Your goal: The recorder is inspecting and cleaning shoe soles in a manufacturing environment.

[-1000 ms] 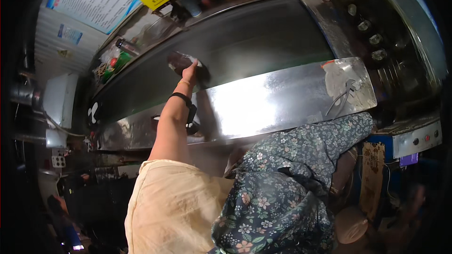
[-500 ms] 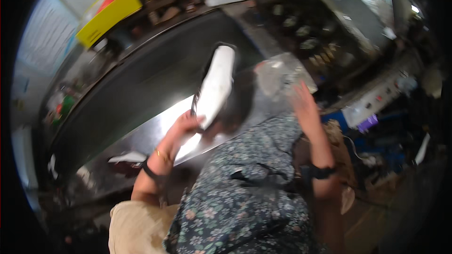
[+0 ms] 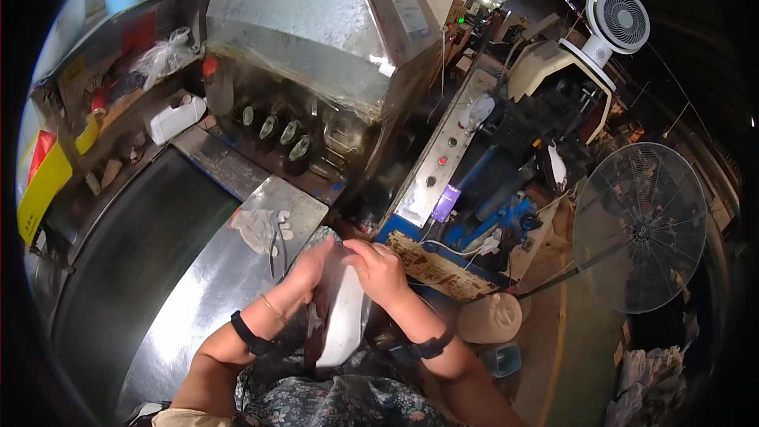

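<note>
Belt: the dark conveyor belt (image 3: 134, 261) runs along the left, and neither hand is on it now; a second ago the left hand reached out flat onto it.
Steel ledge: the shiny plate (image 3: 213, 285) beside the belt carries a rag (image 3: 257, 228) and thin tongs near its far right corner.
Left hand: the left hand (image 3: 310, 267) has come back to the body and closes around the left edge of the sole, fingers wrapped over its dark upper end.
Sole: the sole (image 3: 341, 318), white with a dark face, stands almost on end between the two hands, off the ledge, just past its near right edge and close to the lap. Half a second ago it was held higher, over the ledge.
Right hand: the right hand (image 3: 379, 269) has joined in and grips the sole's top from the right, thumb toward the left hand.
Change: the view has swung from the belt to the machine (image 3: 316, 24) and the fans on the right.
Meaning: judging by this, the piece has been picked off the line and is now being handled with both hands.
</note>
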{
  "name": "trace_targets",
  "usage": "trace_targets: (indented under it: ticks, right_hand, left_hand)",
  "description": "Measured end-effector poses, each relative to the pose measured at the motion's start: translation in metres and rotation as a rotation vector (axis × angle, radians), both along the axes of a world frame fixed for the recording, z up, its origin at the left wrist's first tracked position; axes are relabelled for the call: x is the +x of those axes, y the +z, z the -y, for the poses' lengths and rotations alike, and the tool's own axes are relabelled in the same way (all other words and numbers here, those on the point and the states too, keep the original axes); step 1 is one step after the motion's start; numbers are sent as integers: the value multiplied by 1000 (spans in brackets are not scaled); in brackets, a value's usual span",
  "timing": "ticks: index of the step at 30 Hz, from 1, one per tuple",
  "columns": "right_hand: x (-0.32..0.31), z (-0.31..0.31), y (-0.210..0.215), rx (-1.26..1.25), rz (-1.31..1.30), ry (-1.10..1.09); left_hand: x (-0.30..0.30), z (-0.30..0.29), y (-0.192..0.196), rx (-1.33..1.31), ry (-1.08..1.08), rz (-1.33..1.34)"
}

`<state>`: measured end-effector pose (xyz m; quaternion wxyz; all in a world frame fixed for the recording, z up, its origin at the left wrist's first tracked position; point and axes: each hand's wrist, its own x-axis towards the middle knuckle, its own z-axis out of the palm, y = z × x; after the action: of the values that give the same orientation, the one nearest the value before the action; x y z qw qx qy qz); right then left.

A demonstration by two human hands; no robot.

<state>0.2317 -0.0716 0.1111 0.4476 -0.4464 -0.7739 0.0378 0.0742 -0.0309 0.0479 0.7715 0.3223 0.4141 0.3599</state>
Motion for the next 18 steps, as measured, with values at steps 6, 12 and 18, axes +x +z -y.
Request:
trace_targets:
  ticks: [6,12,18]
  right_hand:
    - [29,-4,-6,-138,-3,150]
    - [-3,10,-61,-513,-816,133]
    - [-28,52,-107,-1019,-912,-6]
  left_hand:
    - [8,8,5,243,-20,-250]
    - [-8,4,-8,1083,38,-609]
    - [-37,-30,-25,268,-106,-450]
